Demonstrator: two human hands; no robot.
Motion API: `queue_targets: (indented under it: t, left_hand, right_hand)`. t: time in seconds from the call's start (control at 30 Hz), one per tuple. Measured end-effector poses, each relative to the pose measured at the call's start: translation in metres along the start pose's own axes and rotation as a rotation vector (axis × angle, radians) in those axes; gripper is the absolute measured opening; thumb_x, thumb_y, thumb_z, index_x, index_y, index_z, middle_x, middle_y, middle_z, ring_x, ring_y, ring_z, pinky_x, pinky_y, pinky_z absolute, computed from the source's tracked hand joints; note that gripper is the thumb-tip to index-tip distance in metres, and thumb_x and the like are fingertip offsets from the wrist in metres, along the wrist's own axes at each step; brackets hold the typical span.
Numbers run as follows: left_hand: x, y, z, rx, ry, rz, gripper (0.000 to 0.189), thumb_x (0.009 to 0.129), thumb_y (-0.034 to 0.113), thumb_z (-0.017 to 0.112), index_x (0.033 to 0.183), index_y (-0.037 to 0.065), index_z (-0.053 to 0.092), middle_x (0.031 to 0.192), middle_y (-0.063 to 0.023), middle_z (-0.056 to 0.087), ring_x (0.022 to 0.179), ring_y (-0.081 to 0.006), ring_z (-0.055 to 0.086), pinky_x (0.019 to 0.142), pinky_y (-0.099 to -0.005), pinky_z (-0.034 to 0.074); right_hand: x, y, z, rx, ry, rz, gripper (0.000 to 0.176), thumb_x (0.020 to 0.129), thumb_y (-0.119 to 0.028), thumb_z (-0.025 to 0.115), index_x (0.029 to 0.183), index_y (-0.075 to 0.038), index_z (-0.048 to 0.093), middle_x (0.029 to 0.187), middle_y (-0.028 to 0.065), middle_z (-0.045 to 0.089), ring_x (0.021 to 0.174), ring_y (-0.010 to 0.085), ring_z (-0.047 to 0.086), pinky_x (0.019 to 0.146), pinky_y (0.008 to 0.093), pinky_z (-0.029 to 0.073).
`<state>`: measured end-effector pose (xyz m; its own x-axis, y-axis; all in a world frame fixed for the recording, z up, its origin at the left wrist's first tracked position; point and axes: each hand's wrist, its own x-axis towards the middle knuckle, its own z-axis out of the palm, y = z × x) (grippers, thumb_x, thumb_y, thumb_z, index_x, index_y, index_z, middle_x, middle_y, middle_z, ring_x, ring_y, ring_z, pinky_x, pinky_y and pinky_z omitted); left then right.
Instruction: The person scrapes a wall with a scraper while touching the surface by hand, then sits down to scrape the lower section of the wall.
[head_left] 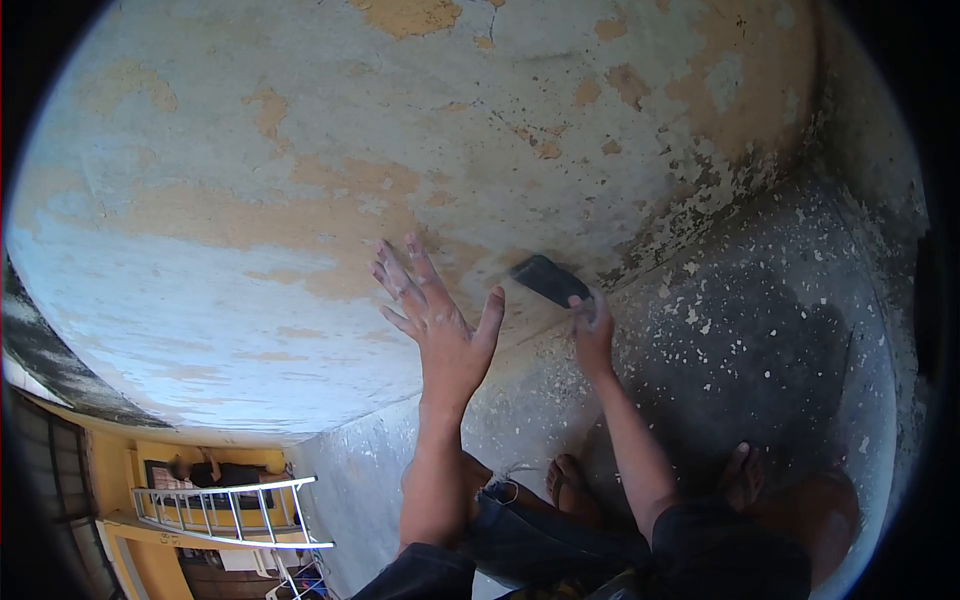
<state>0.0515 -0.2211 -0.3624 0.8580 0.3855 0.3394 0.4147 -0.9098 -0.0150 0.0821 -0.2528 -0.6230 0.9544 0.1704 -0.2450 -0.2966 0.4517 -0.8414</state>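
Observation:
My left hand is raised in front of the wall with its fingers spread, and nothing is in it. Lower and to the right, my right hand grips one end of a dark, flat, rectangular piece. The far end of this piece points up and left, close to the patchy wall. The wall shows peeled areas of orange and pale grey. I cannot tell whether the piece touches it.
Pale flakes dot the grey floor, where my bare feet rest. A metal ladder is at the lower left, near a yellow wall. Behind the ladder is a person in dark clothes.

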Motion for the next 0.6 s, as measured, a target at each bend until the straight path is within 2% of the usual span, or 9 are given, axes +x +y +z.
queue_targets:
  t: [0.1,0.23,0.3,0.43,0.5,0.53,0.6]
  left_hand:
    - [-0.001,-0.001,-0.004,-0.024,-0.011,-0.027,0.108,0.084,0.044,0.071,0.16,0.014,0.0,0.165,-0.0199,-0.009,0.15,-0.0437,-0.013,0.111,-0.0722,0.002]
    - [0.001,0.0,0.001,-0.042,-0.002,-0.008,0.109,0.084,0.045,0.071,0.16,0.014,0.0,0.165,-0.0215,-0.01,0.15,-0.0452,-0.013,0.111,-0.0717,0.002]
    - [0.001,-0.002,0.003,-0.019,0.003,-0.006,0.109,0.084,0.045,0.071,0.16,0.014,0.0,0.164,-0.0221,-0.01,0.15,-0.0458,-0.013,0.111,-0.0714,0.002]
    - [0.002,0.001,0.002,-0.002,0.005,-0.011,0.11,0.083,0.044,0.072,0.16,0.014,0.0,0.164,-0.0227,-0.012,0.149,-0.0467,-0.014,0.111,-0.0712,0.002]
    - [0.003,0.002,0.001,-0.005,-0.003,-0.015,0.11,0.083,0.044,0.072,0.16,0.013,0.0,0.164,-0.0226,-0.012,0.149,-0.0467,-0.014,0.111,-0.0713,0.002]
    - [0.003,0.002,0.0,-0.013,-0.008,-0.015,0.11,0.083,0.044,0.072,0.16,0.013,0.0,0.164,-0.0226,-0.012,0.149,-0.0469,-0.014,0.111,-0.0712,0.002]
    - [-0.001,-0.001,-0.001,-0.023,-0.026,-0.028,0.109,0.083,0.044,0.072,0.16,0.013,0.0,0.164,-0.0226,-0.012,0.149,-0.0471,-0.014,0.111,-0.0712,0.001]
  right_hand:
    - [0.005,0.01,-0.008,-0.02,0.02,-0.055,0.048,0.097,-0.033,0.066,0.125,0.004,0.055,0.078,0.0033,0.058,0.061,0.0091,0.05,0.057,0.0276,0.044]
    - [0.011,-0.043,0.017,-0.005,-0.038,-0.13,0.047,0.097,-0.033,0.065,0.125,0.004,0.055,0.078,0.0041,0.058,0.061,0.0092,0.05,0.057,0.0283,0.044]
    - [0.007,-0.072,0.026,0.03,-0.116,-0.058,0.046,0.097,-0.032,0.065,0.124,0.004,0.055,0.077,0.0033,0.057,0.061,0.0091,0.05,0.056,0.0284,0.043]
    - [0.003,-0.025,0.012,0.035,-0.091,-0.09,0.044,0.098,-0.032,0.064,0.124,0.003,0.054,0.074,0.0019,0.056,0.059,0.009,0.049,0.055,0.0281,0.041]
    - [-0.003,-0.014,0.001,0.055,-0.073,0.043,0.043,0.099,-0.032,0.063,0.124,0.002,0.054,0.071,0.0006,0.055,0.058,0.0084,0.047,0.053,0.0272,0.04]
    - [-0.002,-0.013,0.003,0.057,-0.073,0.045,0.043,0.099,-0.032,0.063,0.124,0.002,0.054,0.071,0.0006,0.055,0.058,0.0084,0.047,0.053,0.0272,0.04]
    - [0.001,-0.018,0.006,0.041,-0.063,-0.056,0.041,0.099,-0.031,0.063,0.123,0.001,0.054,0.071,0.0002,0.054,0.057,0.0069,0.046,0.052,0.026,0.039]
